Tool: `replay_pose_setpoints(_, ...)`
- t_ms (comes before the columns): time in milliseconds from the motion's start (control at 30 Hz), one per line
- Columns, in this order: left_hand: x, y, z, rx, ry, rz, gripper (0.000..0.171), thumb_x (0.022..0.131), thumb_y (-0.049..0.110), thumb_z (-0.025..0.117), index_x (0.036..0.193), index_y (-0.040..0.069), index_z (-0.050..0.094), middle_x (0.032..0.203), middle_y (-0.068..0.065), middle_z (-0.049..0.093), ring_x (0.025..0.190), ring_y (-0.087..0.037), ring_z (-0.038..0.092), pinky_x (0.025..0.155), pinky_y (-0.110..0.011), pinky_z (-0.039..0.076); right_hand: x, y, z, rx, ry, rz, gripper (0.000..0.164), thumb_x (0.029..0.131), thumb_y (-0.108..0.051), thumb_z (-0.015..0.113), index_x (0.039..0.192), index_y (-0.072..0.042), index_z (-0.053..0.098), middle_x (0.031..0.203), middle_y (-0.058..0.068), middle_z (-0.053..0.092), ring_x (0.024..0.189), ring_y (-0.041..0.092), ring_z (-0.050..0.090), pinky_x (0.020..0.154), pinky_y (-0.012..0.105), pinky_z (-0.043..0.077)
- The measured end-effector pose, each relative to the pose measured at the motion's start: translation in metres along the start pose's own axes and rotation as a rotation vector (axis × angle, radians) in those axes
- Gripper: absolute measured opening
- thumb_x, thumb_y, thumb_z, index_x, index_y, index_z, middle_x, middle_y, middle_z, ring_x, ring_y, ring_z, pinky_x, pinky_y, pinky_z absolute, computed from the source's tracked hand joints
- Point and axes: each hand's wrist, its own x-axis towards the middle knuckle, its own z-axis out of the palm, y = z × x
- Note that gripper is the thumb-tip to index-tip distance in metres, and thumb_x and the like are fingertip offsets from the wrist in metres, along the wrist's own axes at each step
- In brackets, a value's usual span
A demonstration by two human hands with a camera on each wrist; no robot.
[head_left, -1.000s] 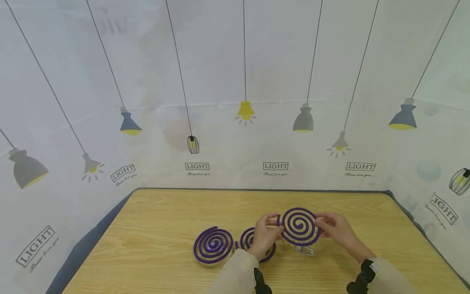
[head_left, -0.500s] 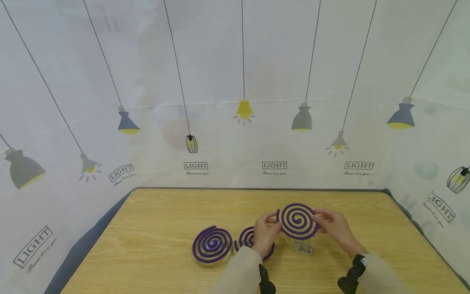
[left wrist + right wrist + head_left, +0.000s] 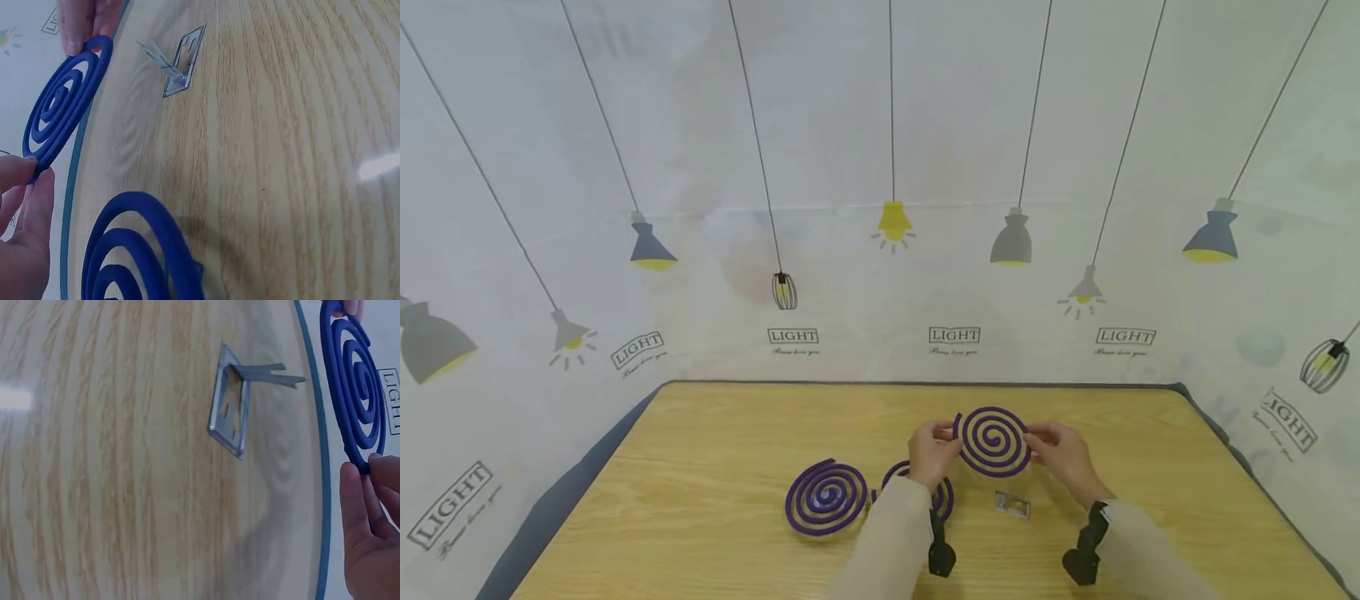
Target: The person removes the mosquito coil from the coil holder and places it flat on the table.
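Observation:
Between both hands, a purple mosquito coil (image 3: 994, 442) is held up above the table, tilted toward the head camera. My left hand (image 3: 933, 454) pinches its left edge near the coil's outer end. On the opposite edge, my right hand (image 3: 1063, 457) pinches it between thumb and fingers. Below it on the table lies a small metal coil stand (image 3: 1013, 504), its forked prong (image 3: 269, 375) bent upward. A second coil (image 3: 946, 493) is partly hidden behind the left forearm. Farther left, a third coil (image 3: 826, 497) rests raised a little off the tabletop.
The wooden table (image 3: 700, 433) has a dark edge and meets a white printed backdrop (image 3: 865, 275) at the back and sides. Glare shows on the wood (image 3: 381, 165) in the left wrist view.
Both hands and the held coil have moved slightly away and up, so more of the metal stand shows beneath. The head view has shifted a little; the other coils stay put.

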Motion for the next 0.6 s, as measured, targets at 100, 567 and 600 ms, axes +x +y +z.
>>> replay_pose_setpoints(100,0.002,-0.001,0.002,0.026,-0.001,0.005,0.026,0.075,-0.005,0.063,0.101,-0.005,0.060,0.078,-0.008,0.058,0.066,-0.014,0.059,0.056,-0.023,0.050,0.003,0.006,0.003,-0.026,0.014,0.010,0.026,0.087,-0.004,0.053,0.107,0.013,0.053,0.094,0.023,0.060,0.079,0.025,0.061,0.069,0.033,0.052)
replay_pose_setpoints(567,0.004,-0.010,0.007,0.159,0.132,0.057,0.024,0.072,-0.007,0.064,0.095,-0.005,0.065,0.073,-0.007,0.058,0.066,-0.014,0.057,0.055,-0.021,0.047,0.016,0.022,0.016,-0.055,0.033,0.055,0.025,0.085,-0.003,0.055,0.103,0.013,0.056,0.089,0.019,0.061,0.070,0.018,0.060,0.060,0.027,0.052)
replay_pose_setpoints(600,0.004,-0.011,0.007,0.159,0.137,0.062,0.025,0.070,-0.009,0.064,0.095,-0.005,0.064,0.074,-0.007,0.059,0.066,-0.015,0.057,0.056,-0.021,0.047,0.016,0.022,0.017,-0.061,0.040,0.056,0.024,0.085,-0.003,0.055,0.103,0.013,0.056,0.089,0.019,0.060,0.070,0.018,0.060,0.060,0.027,0.052)
